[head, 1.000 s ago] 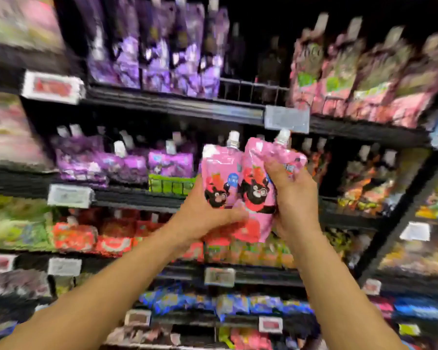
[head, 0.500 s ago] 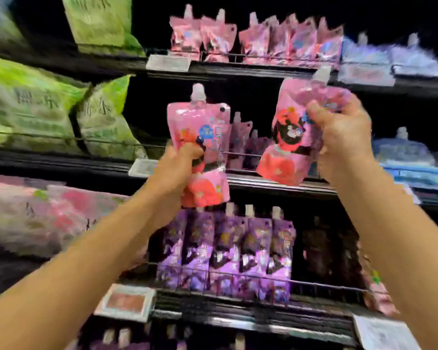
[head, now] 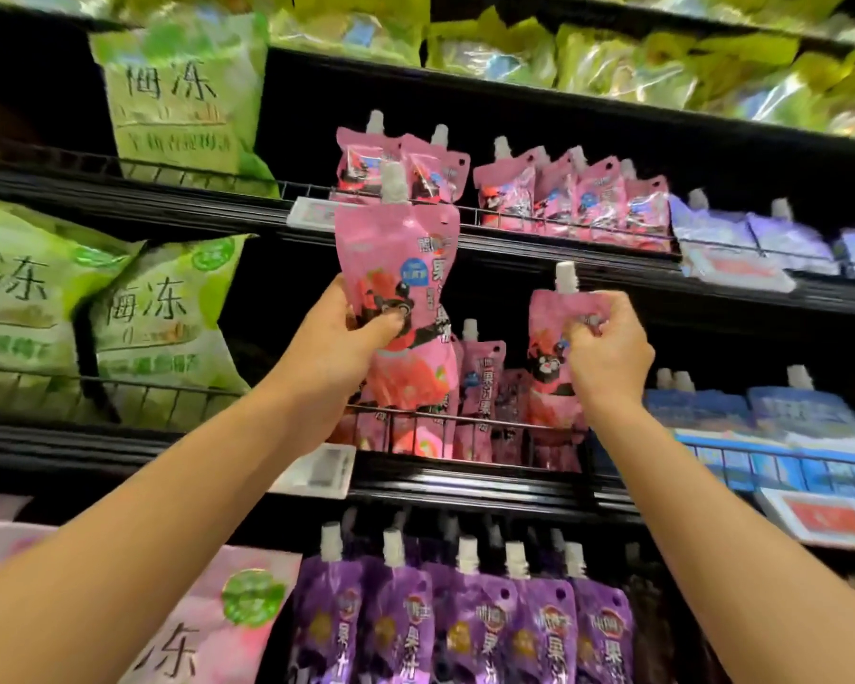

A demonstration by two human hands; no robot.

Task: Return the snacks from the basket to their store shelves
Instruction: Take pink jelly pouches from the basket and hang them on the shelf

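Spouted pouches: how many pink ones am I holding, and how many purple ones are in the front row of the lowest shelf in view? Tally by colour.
Pink, held: 2 (left pink pouch in the left hand, right pink pouch in the right hand)
Purple, front row: 5 (purple pouches)
Total: 7
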